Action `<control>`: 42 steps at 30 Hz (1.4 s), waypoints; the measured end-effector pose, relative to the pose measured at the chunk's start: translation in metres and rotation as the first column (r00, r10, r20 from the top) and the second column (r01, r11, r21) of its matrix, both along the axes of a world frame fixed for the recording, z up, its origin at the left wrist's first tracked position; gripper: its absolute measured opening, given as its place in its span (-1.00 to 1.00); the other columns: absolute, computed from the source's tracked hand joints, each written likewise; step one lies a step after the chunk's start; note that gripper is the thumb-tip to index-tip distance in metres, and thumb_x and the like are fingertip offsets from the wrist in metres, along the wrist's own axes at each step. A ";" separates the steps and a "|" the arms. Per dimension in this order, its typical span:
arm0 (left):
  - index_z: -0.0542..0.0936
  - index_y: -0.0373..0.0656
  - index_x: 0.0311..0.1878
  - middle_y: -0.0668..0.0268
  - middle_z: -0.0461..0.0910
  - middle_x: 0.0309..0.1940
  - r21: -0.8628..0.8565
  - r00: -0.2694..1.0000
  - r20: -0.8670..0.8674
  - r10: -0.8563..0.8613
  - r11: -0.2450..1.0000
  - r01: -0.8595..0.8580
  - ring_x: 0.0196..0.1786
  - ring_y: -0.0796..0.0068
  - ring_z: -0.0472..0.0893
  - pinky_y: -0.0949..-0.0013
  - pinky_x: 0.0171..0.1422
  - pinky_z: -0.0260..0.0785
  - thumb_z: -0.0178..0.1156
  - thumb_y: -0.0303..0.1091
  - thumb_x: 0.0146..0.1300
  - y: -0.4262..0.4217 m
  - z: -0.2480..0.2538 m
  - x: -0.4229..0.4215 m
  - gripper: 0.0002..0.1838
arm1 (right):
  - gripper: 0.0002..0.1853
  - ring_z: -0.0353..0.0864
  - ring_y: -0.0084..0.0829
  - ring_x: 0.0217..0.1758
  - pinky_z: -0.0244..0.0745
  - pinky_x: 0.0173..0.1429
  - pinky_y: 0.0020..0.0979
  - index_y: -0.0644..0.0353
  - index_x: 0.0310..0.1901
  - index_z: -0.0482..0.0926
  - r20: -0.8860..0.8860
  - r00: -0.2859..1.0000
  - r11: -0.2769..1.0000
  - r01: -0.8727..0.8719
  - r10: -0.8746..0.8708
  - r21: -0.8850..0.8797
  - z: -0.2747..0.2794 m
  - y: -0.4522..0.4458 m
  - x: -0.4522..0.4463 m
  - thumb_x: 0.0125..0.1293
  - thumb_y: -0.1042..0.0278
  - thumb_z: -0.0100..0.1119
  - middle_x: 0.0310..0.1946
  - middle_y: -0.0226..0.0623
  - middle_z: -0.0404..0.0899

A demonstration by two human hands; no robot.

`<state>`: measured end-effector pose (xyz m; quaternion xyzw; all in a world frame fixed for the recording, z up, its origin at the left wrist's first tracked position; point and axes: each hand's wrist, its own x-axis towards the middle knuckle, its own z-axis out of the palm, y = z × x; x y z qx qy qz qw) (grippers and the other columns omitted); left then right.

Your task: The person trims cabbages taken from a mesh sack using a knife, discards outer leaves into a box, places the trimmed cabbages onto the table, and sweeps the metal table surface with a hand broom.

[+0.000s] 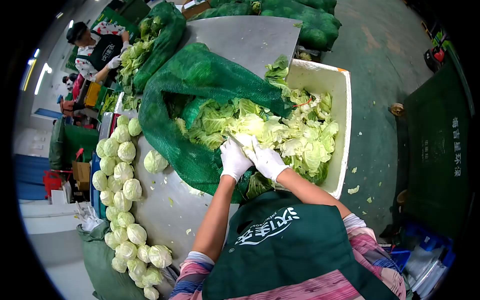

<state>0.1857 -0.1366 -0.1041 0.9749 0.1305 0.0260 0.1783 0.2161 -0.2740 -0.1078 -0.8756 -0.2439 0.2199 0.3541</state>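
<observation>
The right hand [268, 161] grips a pale cabbage [245, 139] beside the left hand [235, 158], whose hold I can't tell, nor the cabbage's axis.

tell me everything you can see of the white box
The box is white and foam-like, open on top, with an orange mark at its far right corner. It stands right of the table, holding pale to dark green leaves that touch its inner walls. The sack overlaps its left side.
</observation>
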 end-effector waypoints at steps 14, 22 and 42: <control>0.18 -0.32 0.35 -0.04 0.35 0.17 -0.190 0.995 0.051 0.091 0.979 -0.080 0.23 -0.06 0.28 0.07 0.33 0.22 0.57 -0.30 -0.33 -0.007 0.005 -0.028 0.11 | -0.39 0.62 0.00 -0.19 0.48 -0.07 -0.07 0.18 0.03 0.57 -0.303 0.876 0.893 0.429 -0.375 0.136 -0.046 -0.038 0.063 0.42 -0.20 -0.27 -0.19 0.02 0.64; 0.20 -0.33 0.33 -0.04 0.39 0.10 -0.336 0.980 0.121 0.159 0.935 -0.111 0.15 -0.04 0.38 0.08 0.31 0.22 0.56 -0.27 -0.34 -0.001 -0.006 -0.034 0.08 | -0.19 0.59 0.12 -0.07 0.47 0.05 -0.11 0.26 0.47 -0.07 -0.074 0.987 0.971 0.153 -0.141 0.186 -0.011 -0.023 0.022 0.43 -0.23 -0.28 -0.22 0.26 0.59; 0.15 -0.31 0.38 0.14 0.36 0.25 -0.838 0.961 0.228 0.155 0.534 0.113 0.18 0.33 0.50 0.32 0.27 0.38 0.46 -0.50 -0.08 0.008 -0.004 -0.055 -0.05 | -0.47 0.57 0.09 -0.01 0.44 0.11 -0.06 0.04 0.08 0.58 -0.182 0.878 0.892 0.452 -0.443 0.012 -0.061 -0.029 0.042 0.38 -0.19 -0.13 -0.06 0.08 0.60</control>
